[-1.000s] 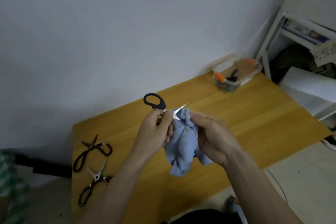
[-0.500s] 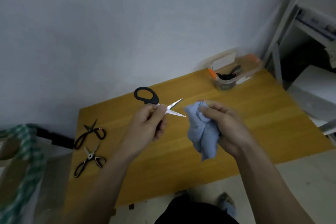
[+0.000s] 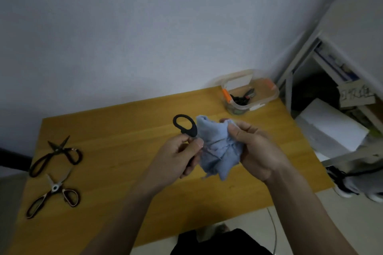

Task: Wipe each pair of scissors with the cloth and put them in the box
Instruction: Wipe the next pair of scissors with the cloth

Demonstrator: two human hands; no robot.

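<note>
At the centre of the head view, the left hand [image 3: 176,159] grips a pair of black-handled scissors [image 3: 185,125] just below the handle loop, which sticks up above the fingers. The right hand [image 3: 251,147] is curled round a bunched blue cloth [image 3: 217,147] pressed against the scissors; the blades are hidden inside the folds, so this pair looks to be mid-wipe. Toward the upper right, a clear plastic box [image 3: 248,91] stands open at the far edge of the wooden table [image 3: 116,130], and dark handles show inside it, so at least one pair seems already put away. Along the left edge, two more pairs, one dark [image 3: 56,156] and one with a silver pivot [image 3: 55,193], lie on the table well apart from the hands, apparently waiting their turn.
</note>
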